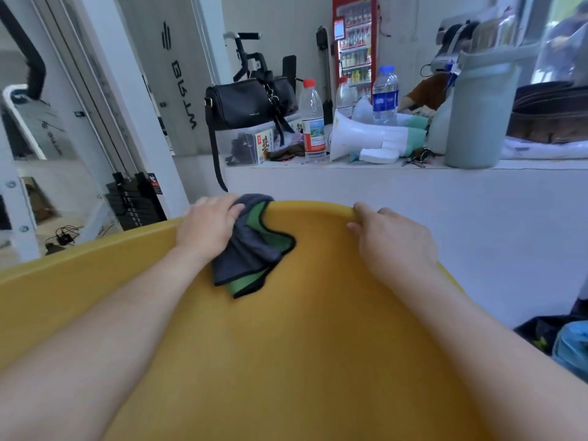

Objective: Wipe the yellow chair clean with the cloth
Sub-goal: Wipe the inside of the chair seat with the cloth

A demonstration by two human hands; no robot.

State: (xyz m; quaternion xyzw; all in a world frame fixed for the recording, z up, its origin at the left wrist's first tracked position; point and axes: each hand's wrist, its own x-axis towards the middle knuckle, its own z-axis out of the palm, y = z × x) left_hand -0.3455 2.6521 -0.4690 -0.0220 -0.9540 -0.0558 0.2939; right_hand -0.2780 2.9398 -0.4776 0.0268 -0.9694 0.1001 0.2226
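One yellow chair, one cloth under left hand, right hand gripping rim

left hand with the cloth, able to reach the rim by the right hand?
Probably yes: the left hand holds the cloth on the rim of the yellow chair, and that rim is bare up to the right hand; only the gripped spot is covered.

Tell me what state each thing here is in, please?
yellow chair, steadied by both hands
cloth, bunched, draped over the chair's top rim
left hand, grips the cloth
right hand, grips the chair's rim
red-capped bottle, upright, capped
blue-capped bottle, upright, capped
megaphone, lying on its side
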